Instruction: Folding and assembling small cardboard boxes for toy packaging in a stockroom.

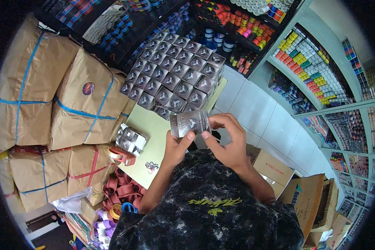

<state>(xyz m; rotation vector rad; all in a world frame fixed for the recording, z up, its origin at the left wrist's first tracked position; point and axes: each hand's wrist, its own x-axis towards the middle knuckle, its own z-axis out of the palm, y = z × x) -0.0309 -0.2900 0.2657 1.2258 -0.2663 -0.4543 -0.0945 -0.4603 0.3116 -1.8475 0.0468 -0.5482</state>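
Both my hands hold a small dark grey printed carton (190,123) in front of my chest, near the close end of the stacked boxes. My left hand (176,146) grips its lower left part, the thumb lying on the printed face. At the right end, my right hand (230,141) pinches the carton between thumb and bent fingers. Whether the carton is folded flat or opened out, I cannot tell. Beyond it, many like small dark boxes (171,75) with a pale emblem stand in close rows on the pale yellow table (148,146).
A red tape dispenser (123,156) and a cluster of silvery-white pieces (130,138) sit at the table's left side. Brown paper parcels (81,100) tied with blue straps pile up at left. Shelves of coloured spools (308,62) line the right. Cardboard boxes (306,200) stand at lower right.
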